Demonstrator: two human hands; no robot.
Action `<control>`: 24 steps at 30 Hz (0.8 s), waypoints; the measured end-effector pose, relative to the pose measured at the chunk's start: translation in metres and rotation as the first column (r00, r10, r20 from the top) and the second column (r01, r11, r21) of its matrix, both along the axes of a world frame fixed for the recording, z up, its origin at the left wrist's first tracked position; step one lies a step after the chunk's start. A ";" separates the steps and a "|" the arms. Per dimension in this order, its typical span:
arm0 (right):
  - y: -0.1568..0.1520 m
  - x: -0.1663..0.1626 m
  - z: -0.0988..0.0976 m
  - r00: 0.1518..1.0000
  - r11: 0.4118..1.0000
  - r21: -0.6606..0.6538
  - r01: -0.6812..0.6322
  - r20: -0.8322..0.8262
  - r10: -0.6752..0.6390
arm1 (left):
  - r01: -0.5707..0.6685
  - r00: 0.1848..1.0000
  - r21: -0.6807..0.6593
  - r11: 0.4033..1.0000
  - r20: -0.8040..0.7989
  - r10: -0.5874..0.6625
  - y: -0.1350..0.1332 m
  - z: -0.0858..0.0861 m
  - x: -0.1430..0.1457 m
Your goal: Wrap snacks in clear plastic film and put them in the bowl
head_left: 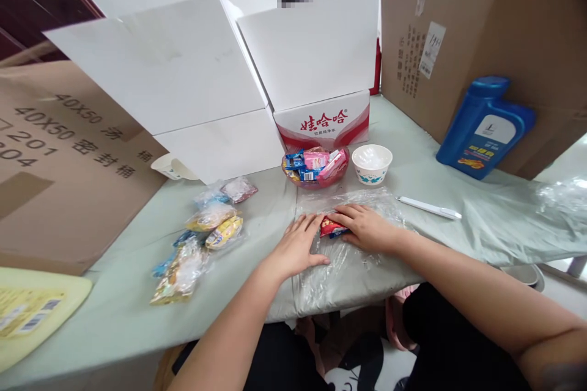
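Observation:
My left hand (pixel 297 247) lies flat with fingers spread on a sheet of clear plastic film (pixel 321 278). Between my hands sits a small red and blue snack packet (pixel 329 227) on the film. My right hand (pixel 367 228) rests over the packet's right side with its fingers stretched out, hiding part of it; my left fingertips reach its left edge. Just beyond stands a clear pinkish bowl (pixel 298 181) filled with blue and pink snack packets. A white paper bowl (pixel 372 165) with a blue-green leaf pattern is right of it.
Several film-wrapped snack packets (pixel 224 232) lie to the left. A white utility knife (pixel 428 207) is on the right, before a blue bottle (pixel 487 128). White boxes (pixel 316 52) and brown cartons (pixel 64 159) wall the table. A yellow container (pixel 36 311) stands left. Someone's head shows behind.

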State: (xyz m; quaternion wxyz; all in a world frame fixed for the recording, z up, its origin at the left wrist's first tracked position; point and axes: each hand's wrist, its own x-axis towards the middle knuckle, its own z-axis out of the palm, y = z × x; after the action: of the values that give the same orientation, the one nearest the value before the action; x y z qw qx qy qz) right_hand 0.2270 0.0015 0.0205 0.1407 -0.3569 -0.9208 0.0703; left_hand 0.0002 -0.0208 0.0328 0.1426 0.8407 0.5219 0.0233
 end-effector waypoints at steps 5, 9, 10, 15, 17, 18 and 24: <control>-0.005 0.016 0.017 0.994 0.992 -0.111 0.057 -0.087 -0.067 | -0.075 0.991 -0.072 0.995 -0.117 0.067 -0.003 0.004 -0.009; 0.011 0.022 0.046 0.887 0.994 -0.083 0.065 -0.452 -0.096 | -0.064 0.988 -0.104 0.993 -0.145 0.049 -0.005 0.010 -0.009; 0.021 0.018 0.054 0.845 0.992 -0.045 0.119 -0.520 -0.125 | -0.062 0.987 -0.114 0.992 -0.153 0.045 -0.004 0.012 -0.009; 0.102 -0.015 0.094 0.792 0.923 0.001 0.385 -0.514 -0.330 | -0.064 0.988 -0.113 0.992 -0.150 0.046 -0.003 0.013 -0.006; 0.135 -0.024 0.104 0.796 0.865 -0.086 0.494 -0.356 -0.490 | -0.059 0.989 -0.099 0.993 -0.140 0.045 -0.003 0.012 -0.007; 0.149 -0.026 0.108 0.794 0.849 -0.117 0.515 -0.306 -0.525 | -0.055 0.990 -0.091 0.994 -0.135 0.042 -0.003 0.012 -0.007; 0.163 -0.010 0.110 0.769 0.800 -0.160 0.579 -0.218 -0.600 | -0.036 0.992 -0.079 0.996 -0.124 0.026 -0.005 0.009 -0.011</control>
State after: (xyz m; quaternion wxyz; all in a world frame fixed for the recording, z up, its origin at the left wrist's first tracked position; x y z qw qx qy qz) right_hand 0.2166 0.1647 0.1304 0.2591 -0.6210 -0.7321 0.1065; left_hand -0.0113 -0.0256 0.0413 0.1439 0.8258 0.5433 -0.0475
